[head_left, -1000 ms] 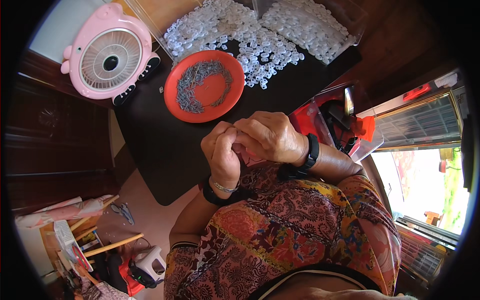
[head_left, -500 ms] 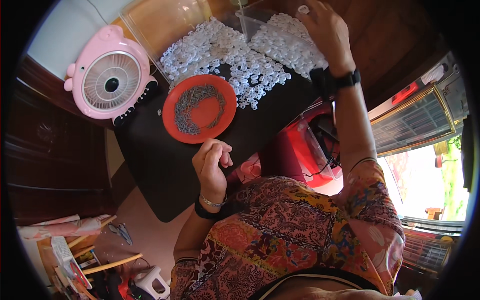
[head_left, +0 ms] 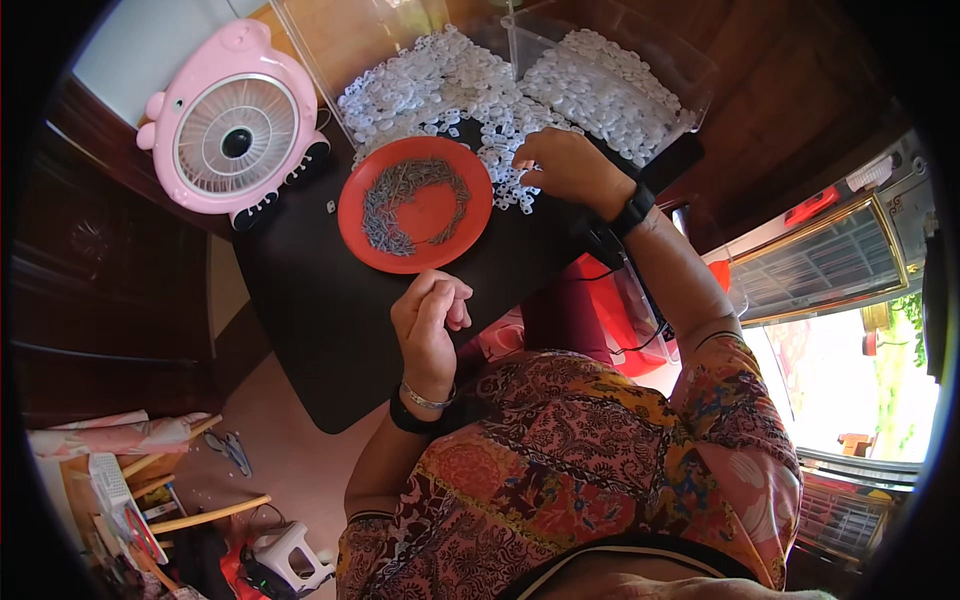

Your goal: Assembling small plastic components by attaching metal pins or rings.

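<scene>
My left hand (head_left: 432,322) is closed just below the near edge of a red plate (head_left: 352,235). Its fingers are curled in, hiding anything they hold. Thin grey nails (head_left: 385,215) lie in a ring on the plate. To the plate's right, my right hand (head_left: 578,172) hovers at the edge of a loose spread of small white plastic pieces with holes (head_left: 500,160). Its thumb and forefinger are apart, with nothing visible between them. The white pieces spill from a clear bin (head_left: 305,60) onto the black table (head_left: 310,320). More fill a second clear bin (head_left: 690,75) at the far right.
A pink animal-shaped fan (head_left: 240,140) stands at the table's left. One white piece (head_left: 331,207) lies alone near it. Red and clear containers (head_left: 605,310) sit below the table's right edge. A white stool (head_left: 290,560) and scissors (head_left: 236,452) are at lower left.
My right hand has come down and left from above the right bin to the spread of white pieces. The white piece it held has left its fingers. My left hand stays curled by the plate.
</scene>
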`<act>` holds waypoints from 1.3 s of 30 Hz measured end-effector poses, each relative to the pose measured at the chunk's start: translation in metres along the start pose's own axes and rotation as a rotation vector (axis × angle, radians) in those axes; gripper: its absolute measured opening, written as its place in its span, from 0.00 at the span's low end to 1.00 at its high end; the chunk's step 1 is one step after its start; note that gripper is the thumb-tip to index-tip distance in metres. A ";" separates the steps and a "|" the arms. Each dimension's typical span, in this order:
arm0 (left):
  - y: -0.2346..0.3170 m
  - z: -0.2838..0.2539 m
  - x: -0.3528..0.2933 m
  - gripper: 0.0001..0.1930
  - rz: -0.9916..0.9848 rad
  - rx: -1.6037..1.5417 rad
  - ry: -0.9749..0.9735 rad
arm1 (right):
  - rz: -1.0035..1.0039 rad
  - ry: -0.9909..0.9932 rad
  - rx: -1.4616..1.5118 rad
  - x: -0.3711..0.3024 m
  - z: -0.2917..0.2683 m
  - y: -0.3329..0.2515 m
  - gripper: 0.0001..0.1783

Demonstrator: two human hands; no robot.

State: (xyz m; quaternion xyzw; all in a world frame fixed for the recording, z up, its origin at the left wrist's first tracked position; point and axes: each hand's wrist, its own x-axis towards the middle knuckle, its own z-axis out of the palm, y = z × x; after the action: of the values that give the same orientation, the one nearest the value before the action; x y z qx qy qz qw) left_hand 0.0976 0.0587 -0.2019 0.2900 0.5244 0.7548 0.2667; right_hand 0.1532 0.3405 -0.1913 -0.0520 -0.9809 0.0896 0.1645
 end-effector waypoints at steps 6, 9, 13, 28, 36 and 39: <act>-0.003 0.000 0.003 0.11 -0.031 -0.053 -0.012 | 0.127 -0.070 -0.093 0.007 0.016 0.008 0.08; -0.002 0.000 0.004 0.11 -0.040 -0.054 -0.020 | 0.172 -0.091 -0.057 0.009 0.016 0.006 0.07; 0.007 -0.001 0.012 0.10 -0.049 -0.032 -0.037 | 0.130 0.031 0.203 0.009 0.005 -0.008 0.07; 0.025 -0.050 0.116 0.14 -0.009 0.197 -0.089 | -0.094 -0.145 1.158 0.107 0.000 -0.082 0.08; 0.023 -0.062 0.119 0.11 -0.078 0.161 -0.091 | -0.122 -0.135 1.231 0.114 0.019 -0.090 0.06; 0.020 -0.069 0.123 0.10 -0.131 0.157 -0.106 | -0.162 -0.147 1.206 0.112 0.018 -0.088 0.07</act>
State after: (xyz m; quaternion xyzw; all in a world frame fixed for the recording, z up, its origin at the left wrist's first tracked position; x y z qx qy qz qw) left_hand -0.0381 0.0954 -0.1829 0.3145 0.5848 0.6762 0.3192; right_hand 0.0355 0.2660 -0.1556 0.1312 -0.7671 0.6195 0.1029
